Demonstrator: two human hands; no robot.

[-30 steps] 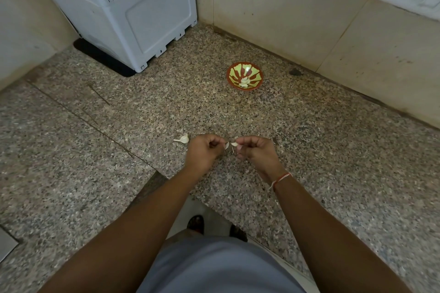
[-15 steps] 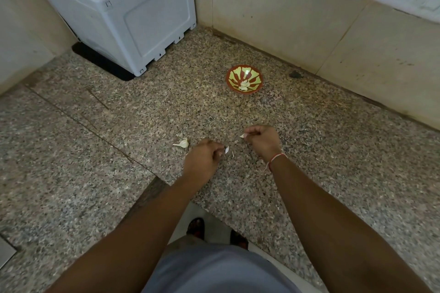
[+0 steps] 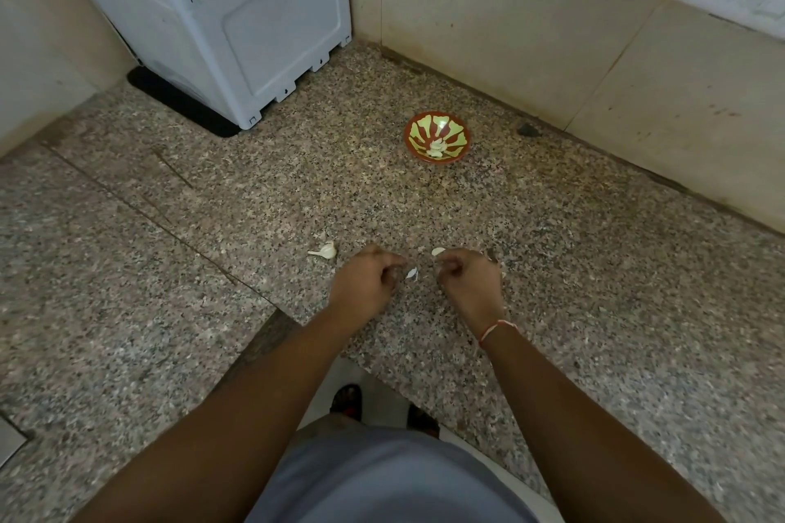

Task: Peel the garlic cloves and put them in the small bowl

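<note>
The right hand (image 3: 469, 282) pinches a pale garlic clove (image 3: 438, 251) at its fingertips; half a second ago it was further from the desk's front edge. The left hand (image 3: 366, 284) pinches a white peel scrap (image 3: 412, 274) (before, it sat slightly lower). An unpeeled clove (image 3: 325, 251) lies left of it. The small bowl (image 3: 437, 137), holding peeled cloves, stands near the back wall on the speckled granite desk (image 3: 594, 268), beside a white appliance (image 3: 221, 21).

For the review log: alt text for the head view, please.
Over a speckled granite counter, the right hand pinches a pale garlic clove while the left hand holds a scrap of skin. Another clove lies left; a small bowl holding peeled cloves sits beyond.
</note>
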